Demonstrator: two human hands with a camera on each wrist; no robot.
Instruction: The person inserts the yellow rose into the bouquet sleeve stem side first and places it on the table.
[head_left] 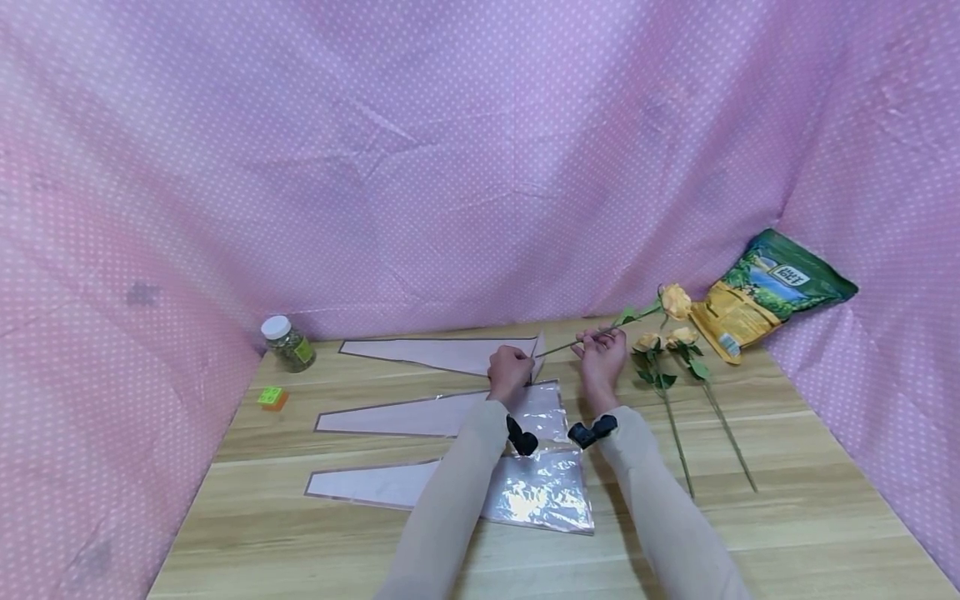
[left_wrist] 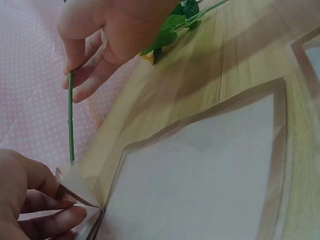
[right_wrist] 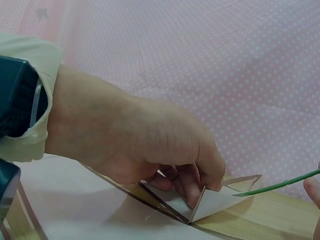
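Observation:
At the wide end of the far flower sleeve (head_left: 427, 352), my left hand (head_left: 510, 371) pinches the film edge and lifts it so the mouth gapes. My right hand (head_left: 602, 358) pinches the green stem (left_wrist: 70, 120) of a yellow artificial rose (head_left: 675, 302). The stem's lower end reaches the sleeve's mouth in the right wrist view, by the raised film (right_wrist: 220, 202); how far in it goes I cannot tell. The rose's head points away to the right. Two more sleeves, a middle one (head_left: 405, 414) and a near one (head_left: 375, 483), lie flat below my left hand, partly under the forearm.
Two more roses, one (head_left: 649, 343) and another (head_left: 684, 337), lie right of my right hand. A green and yellow bag (head_left: 780, 287) leans at the back right corner. A white-lidded jar (head_left: 288, 343) and a small orange and green block (head_left: 272, 398) stand at left. Pink dotted cloth (head_left: 480, 167) surrounds the table.

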